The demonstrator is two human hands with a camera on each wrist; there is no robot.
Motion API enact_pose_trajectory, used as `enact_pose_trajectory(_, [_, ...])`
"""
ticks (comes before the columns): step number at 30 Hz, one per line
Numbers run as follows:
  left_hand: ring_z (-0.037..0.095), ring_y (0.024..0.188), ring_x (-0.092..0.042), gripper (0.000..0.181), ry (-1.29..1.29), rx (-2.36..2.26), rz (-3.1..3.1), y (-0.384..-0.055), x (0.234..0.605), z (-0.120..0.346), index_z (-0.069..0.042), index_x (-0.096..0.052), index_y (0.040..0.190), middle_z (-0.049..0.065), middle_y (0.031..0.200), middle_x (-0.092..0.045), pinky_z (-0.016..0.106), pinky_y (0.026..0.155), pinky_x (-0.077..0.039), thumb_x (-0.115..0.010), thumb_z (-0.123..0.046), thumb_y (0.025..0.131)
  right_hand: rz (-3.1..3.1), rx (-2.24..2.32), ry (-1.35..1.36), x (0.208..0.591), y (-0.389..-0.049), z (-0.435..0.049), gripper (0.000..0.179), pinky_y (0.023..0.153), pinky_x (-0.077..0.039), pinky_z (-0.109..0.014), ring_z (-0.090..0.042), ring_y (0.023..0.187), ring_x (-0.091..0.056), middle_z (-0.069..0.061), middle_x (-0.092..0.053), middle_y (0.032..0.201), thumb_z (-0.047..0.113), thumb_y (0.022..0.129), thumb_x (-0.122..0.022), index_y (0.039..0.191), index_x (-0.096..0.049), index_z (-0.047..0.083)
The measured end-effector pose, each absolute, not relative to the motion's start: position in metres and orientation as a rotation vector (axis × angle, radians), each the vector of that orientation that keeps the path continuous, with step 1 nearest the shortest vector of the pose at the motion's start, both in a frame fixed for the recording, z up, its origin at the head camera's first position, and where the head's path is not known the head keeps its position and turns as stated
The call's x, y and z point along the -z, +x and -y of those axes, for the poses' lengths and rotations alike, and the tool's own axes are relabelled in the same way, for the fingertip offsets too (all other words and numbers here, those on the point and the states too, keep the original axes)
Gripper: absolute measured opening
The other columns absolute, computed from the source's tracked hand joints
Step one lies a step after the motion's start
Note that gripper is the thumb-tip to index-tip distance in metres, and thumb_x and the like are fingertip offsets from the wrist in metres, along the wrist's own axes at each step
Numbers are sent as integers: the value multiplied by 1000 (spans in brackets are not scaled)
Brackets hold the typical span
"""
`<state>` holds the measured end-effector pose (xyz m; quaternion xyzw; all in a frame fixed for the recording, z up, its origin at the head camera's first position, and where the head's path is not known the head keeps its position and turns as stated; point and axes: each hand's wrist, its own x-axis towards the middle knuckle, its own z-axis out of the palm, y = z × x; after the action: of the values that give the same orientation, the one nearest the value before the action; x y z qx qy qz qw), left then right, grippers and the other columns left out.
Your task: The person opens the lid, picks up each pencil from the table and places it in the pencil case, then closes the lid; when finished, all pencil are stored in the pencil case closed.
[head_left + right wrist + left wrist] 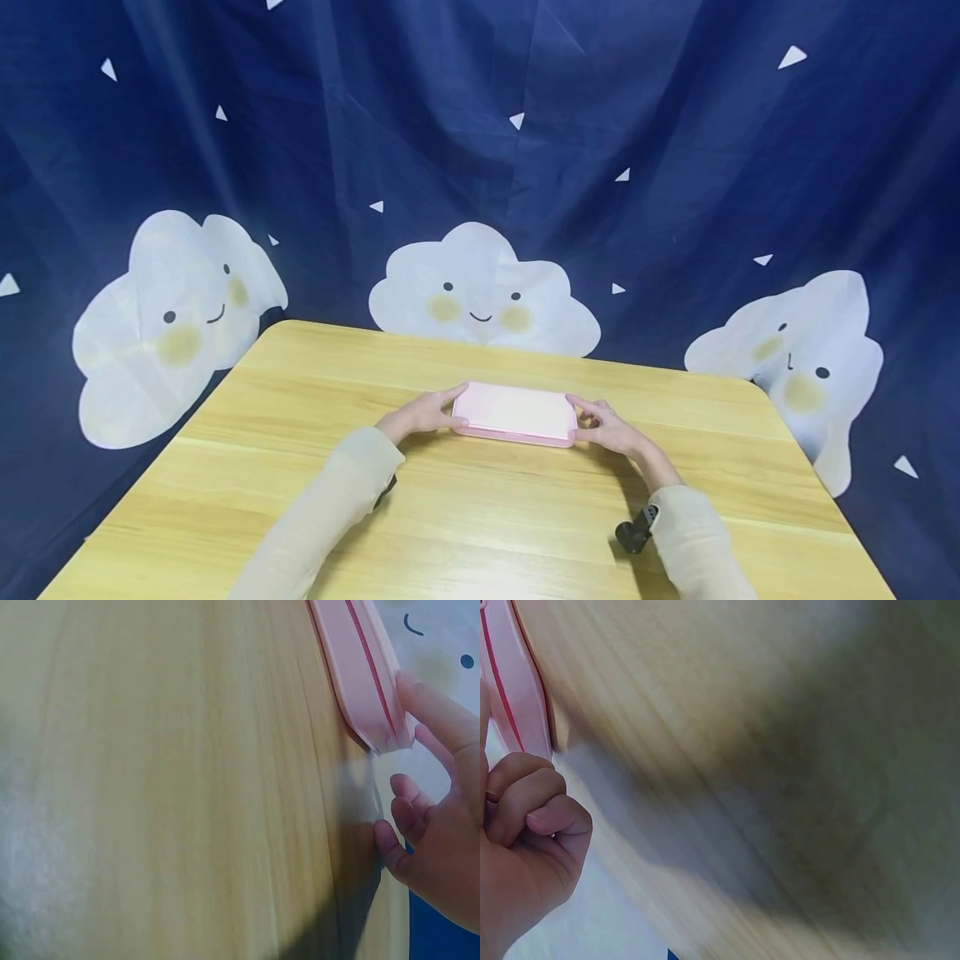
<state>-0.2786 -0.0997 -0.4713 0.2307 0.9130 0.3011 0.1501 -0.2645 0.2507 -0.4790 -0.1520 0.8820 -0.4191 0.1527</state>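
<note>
A flat, rectangular pink box [516,412] with a pale, brightly lit top lies on the wooden table, its long side facing me. Along its side runs a thin red line, visible on the pink box [358,667] in the right wrist view. My left hand [422,413] grips its left end between thumb and index finger. At the opposite end my right hand [611,428] pinches the corners the same way. The other fingers of the left hand [536,825] are curled in. Those of the right hand [442,832] are loosely bent beside the box.
The wooden table [450,517] has rounded far corners. Behind it hangs a dark blue curtain [450,100] printed with white clouds and small triangles. A black wrist device [636,530] juts from the right sleeve [697,533], close to the tabletop.
</note>
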Motion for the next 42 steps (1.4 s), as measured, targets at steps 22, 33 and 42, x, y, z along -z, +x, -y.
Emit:
enact_pose_trajectory(22, [36, 129, -34, 76, 571, -855, -2639, -276, 467, 95, -10, -30, 143, 19, 142, -35, 45, 108, -26, -69, -30, 80, -2542, 1167, -658, 485, -263, -248, 65, 69, -34, -28, -28, 86, -37, -20, -39, 93, 6, 82, -64, 137, -32, -6])
enact_pose_trajectory(33, [33, 129, -34, 79, 561, -822, -2638, -277, 466, 87, -13, -29, 144, 18, 142, -36, 42, 108, -27, -70, -32, 79, -2570, 1142, -661, 479, -260, -253, 68, 70, -34, -27, -24, 85, -36, -15, -40, 89, 13, 81, -67, 137, -35, -3])
enact_pose_trajectory(42, [33, 127, -38, 78, 587, -789, -2673, -279, 467, 92, -11, -32, 142, 17, 140, -39, 42, 106, -29, -71, -32, 78, -2509, 1145, -710, 481, -266, -252, 70, 66, -34, -25, -22, 80, -38, -14, -43, 83, 16, 82, -67, 138, -31, -5])
